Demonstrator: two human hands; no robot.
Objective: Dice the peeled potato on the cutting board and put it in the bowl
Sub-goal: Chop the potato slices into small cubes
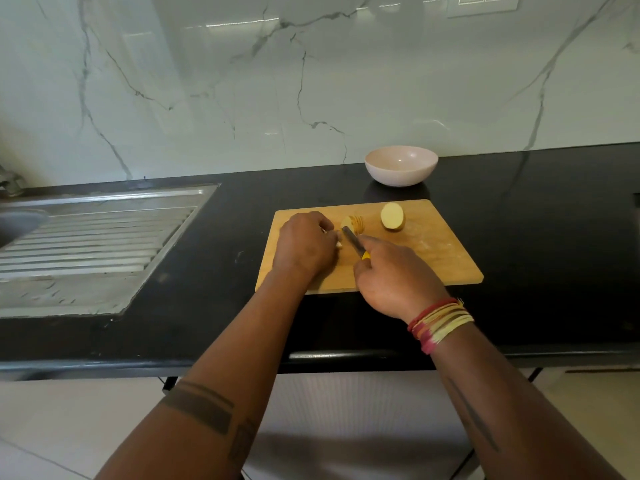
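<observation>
A wooden cutting board (pixel 433 258) lies on the black counter. On it, my left hand (pixel 304 242) holds a partly sliced potato half (pixel 355 224) with curled fingers; several slices fan out to the right of the hand. My right hand (pixel 391 275) grips a knife with a yellow handle, and the knife blade (pixel 351 239) rests against the cut end of that half. A second, uncut potato half (pixel 392 216) lies cut face up near the board's far edge. A pale pink bowl (pixel 401 165) stands behind the board by the wall and holds nothing.
A steel sink drainboard (pixel 90 244) is set into the black counter (pixel 536 220) on the left. A marble-patterned wall (pixel 311 81) rises behind the counter. The counter's front edge runs below my forearms, with pale floor under it.
</observation>
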